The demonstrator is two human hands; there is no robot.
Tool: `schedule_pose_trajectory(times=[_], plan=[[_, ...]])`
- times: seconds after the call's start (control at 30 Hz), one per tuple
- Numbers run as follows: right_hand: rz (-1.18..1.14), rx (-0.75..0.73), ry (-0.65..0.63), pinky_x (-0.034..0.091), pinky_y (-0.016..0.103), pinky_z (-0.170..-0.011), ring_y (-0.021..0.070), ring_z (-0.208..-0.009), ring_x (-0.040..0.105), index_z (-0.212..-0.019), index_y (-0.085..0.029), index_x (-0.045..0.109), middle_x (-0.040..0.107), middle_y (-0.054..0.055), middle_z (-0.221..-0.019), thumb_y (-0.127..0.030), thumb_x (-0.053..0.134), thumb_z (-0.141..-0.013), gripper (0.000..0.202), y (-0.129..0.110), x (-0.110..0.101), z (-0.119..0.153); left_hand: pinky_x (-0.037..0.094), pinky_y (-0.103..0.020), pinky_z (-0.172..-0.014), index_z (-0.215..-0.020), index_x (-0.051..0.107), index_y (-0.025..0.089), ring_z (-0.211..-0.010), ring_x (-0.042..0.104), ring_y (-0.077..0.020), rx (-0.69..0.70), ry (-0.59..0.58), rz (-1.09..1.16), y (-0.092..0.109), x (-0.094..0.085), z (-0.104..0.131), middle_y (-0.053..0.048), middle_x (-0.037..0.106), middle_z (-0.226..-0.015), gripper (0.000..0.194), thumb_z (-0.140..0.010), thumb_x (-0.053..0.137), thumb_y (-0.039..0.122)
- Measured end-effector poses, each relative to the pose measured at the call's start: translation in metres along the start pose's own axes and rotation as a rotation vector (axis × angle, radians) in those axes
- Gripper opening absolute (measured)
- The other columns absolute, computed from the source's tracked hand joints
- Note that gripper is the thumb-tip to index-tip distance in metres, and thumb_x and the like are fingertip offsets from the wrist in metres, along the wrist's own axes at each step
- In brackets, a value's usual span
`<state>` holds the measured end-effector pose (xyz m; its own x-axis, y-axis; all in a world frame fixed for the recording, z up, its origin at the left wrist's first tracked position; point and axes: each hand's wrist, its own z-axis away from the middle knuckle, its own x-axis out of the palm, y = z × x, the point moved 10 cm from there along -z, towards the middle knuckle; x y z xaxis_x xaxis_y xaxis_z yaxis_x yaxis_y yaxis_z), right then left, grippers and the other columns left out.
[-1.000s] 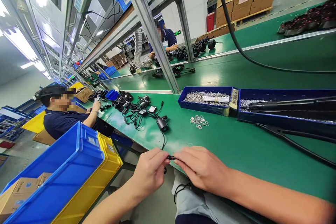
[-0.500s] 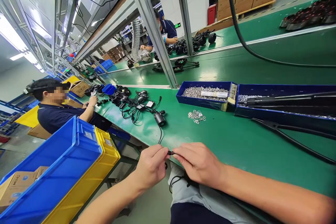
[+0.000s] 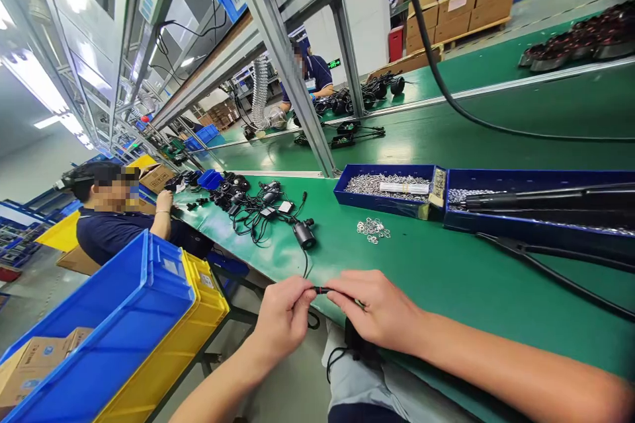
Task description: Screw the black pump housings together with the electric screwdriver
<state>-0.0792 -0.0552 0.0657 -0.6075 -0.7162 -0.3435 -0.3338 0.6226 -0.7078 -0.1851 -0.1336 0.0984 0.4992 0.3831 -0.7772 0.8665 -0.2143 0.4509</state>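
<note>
Black red-ringed cable connector [image 3: 321, 290] sits by the tabletop's [image 3: 421, 264] near edge; cylindrical housing [image 3: 304, 234] between its 11 and 12 o'clock. Left hand [image 3: 286, 314] pinches the 9 o'clock end, right hand [image 3: 380, 310] the 3 o'clock end. Mating or parting, can't tell. Best: ends coaxial, force straight, no twist, cord [image 3: 306, 263] slack.

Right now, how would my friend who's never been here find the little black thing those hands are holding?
Start at the long green table, at its near edge, where the left hand and right hand nearly meet. Bridging the gap is a thin black piece. Unlike the tangled black cables on the table, it has a small red band and is pinched by both hands.
</note>
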Motion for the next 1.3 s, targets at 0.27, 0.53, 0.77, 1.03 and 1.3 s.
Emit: schedule_pose_trajectory(times=[0.27,0.53,0.77,1.03,1.3], plan=[[-0.106,0.094,-0.008,0.032,0.031,-0.060,0.0165,-0.063,0.045,-0.083,-0.016,0.067,0.051,-0.001,-0.070,-0.023,0.049,-0.108,0.032,0.008,0.004,0.001,0.035,-0.027,-0.061,-0.100,0.061,0.017,-0.066,0.047,-0.0156,0.285,0.018,-0.138,0.013,0.010,0.005,-0.001,0.053,-0.074,0.016,-0.103,0.050,0.006],[-0.035,0.118,-0.085,0.042,0.032,-0.070,0.0229,-0.078,0.061,-0.103,-0.015,0.074,0.068,0.005,-0.090,-0.019,0.058,-0.106,0.017,0.013,0.012,-0.001,0.033,-0.026,-0.060,-0.090,0.060,0.018,-0.063,0.047,-0.0138,-0.017,-0.135,-0.026,-0.014,0.011,0.007,0.001,0.053,-0.071,0.025,-0.110,0.046,0.023],[-0.134,0.169,-0.044,0.043,0.030,-0.068,0.0206,-0.077,0.062,-0.123,-0.017,0.071,0.069,0.002,-0.091,-0.018,0.063,-0.100,0.024,0.017,0.005,0.001,0.040,-0.025,-0.068,-0.097,0.065,0.017,-0.068,0.055,-0.0140,-0.376,-0.228,0.250,-0.030,0.012,0.015,0.001,0.062,-0.072,0.036,-0.113,0.046,0.044],[0.068,0.076,-0.043,0.034,0.035,-0.069,0.0249,-0.077,0.058,-0.104,-0.015,0.072,0.063,0.007,-0.089,-0.021,0.050,-0.107,0.023,0.009,0.009,0.004,0.036,-0.026,-0.062,-0.084,0.064,0.017,-0.062,0.051,-0.0135,-0.270,-0.142,0.137,-0.019,0.009,0.010,0.001,0.057,-0.066,0.040,-0.113,0.045,0.037],[-0.122,0.226,-0.013,0.027,0.033,-0.063,0.0197,-0.064,0.045,-0.080,-0.018,0.063,0.053,0.002,-0.071,-0.030,0.048,-0.102,0.029,0.017,0.012,0.003,0.038,-0.027,-0.058,-0.090,0.066,0.017,-0.063,0.052,-0.0151,0.043,0.001,-0.084,-0.003,0.010,0.005,-0.001,0.055,-0.070,0.026,-0.108,0.047,0.018]])
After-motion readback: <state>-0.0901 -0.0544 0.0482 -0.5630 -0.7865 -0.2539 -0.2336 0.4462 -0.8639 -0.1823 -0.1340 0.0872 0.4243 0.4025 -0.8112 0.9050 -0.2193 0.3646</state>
